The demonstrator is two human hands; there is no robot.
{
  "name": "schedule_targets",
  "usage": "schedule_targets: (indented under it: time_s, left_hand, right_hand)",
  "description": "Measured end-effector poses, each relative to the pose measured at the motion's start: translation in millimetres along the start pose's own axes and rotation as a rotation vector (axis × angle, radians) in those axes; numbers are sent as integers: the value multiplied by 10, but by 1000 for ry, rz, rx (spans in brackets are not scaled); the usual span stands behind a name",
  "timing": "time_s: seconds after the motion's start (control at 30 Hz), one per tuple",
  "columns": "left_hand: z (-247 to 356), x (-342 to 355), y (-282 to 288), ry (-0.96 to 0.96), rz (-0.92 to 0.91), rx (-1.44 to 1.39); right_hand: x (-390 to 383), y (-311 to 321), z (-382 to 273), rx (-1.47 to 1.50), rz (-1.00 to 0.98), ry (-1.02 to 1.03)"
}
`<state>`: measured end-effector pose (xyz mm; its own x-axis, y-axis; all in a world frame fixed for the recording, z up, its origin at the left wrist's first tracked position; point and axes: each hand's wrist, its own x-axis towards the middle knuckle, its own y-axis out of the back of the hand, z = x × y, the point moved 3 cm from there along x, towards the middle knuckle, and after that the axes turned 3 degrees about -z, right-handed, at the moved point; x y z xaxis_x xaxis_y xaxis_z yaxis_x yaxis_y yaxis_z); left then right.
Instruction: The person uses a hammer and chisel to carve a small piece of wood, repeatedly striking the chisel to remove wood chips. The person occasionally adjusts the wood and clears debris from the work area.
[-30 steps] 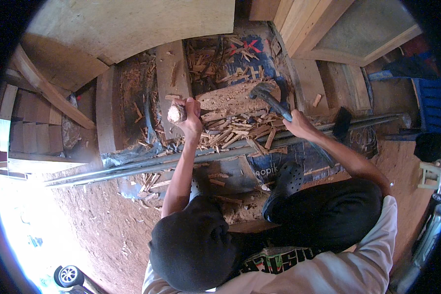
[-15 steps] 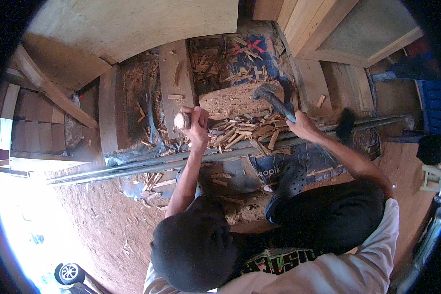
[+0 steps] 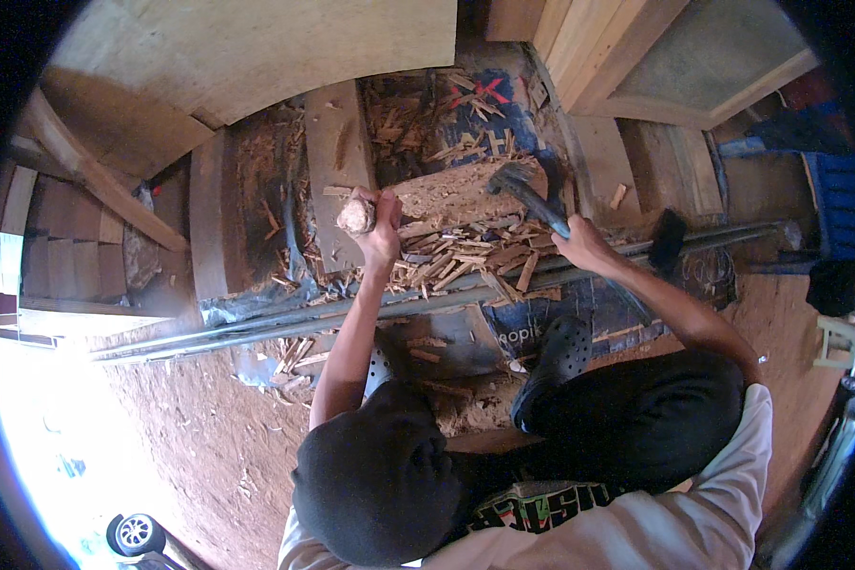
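My left hand (image 3: 380, 237) is closed round a chunk of wood with a pale end (image 3: 356, 216), at the left end of a rough, pitted board (image 3: 456, 190). My right hand (image 3: 584, 245) grips the dark handle of a claw hammer (image 3: 532, 201); its head is over the right part of that board, and whether it touches cannot be told. A heap of splinters (image 3: 461, 254) lies just below the board, above long grey pipes (image 3: 427, 301) that run crosswise. Loose chips are scattered on the dark, printed sheet (image 3: 484, 123) beyond it.
Plywood (image 3: 256, 38) and a framed panel (image 3: 703, 66) border the top. Planks (image 3: 214, 209) flank the chips. At right are a blue plastic item (image 3: 831, 204) and a pale stool (image 3: 831, 342). My feet rest below the pipes; bare earth (image 3: 190, 427) and a wheel (image 3: 135, 535) are at lower left.
The view has shifted slightly. My left hand and the wood in it have moved a little; both hands keep their grips, and the hammer stays over the board.
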<state>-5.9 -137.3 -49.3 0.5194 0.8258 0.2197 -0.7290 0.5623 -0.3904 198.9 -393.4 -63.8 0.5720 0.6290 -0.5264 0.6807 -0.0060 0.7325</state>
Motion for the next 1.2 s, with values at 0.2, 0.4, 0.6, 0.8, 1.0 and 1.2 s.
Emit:
schedule_targets:
  time_s: [0.2, 0.4, 0.6, 0.8, 1.0, 1.2]
  left_hand:
    - [-134, 196, -110, -14, 107, 478]
    - [-73, 237, -60, 150, -18, 598]
    - [177, 144, -31, 21, 34, -38]
    - [106, 117, -103, 14, -97, 86]
    - [72, 60, -12, 118, -16, -52]
    - [163, 170, -83, 104, 111, 458]
  right_hand:
    - [-23, 17, -22, -30, 9, -4]
    - [16, -32, 37, 2, 12, -12]
    - [16, -39, 46, -2, 65, 80]
    - [8, -7, 15, 2, 21, 24]
    - [-39, 12, -31, 13, -10, -3]
    - [-29, 15, -16, 4, 4, 24]
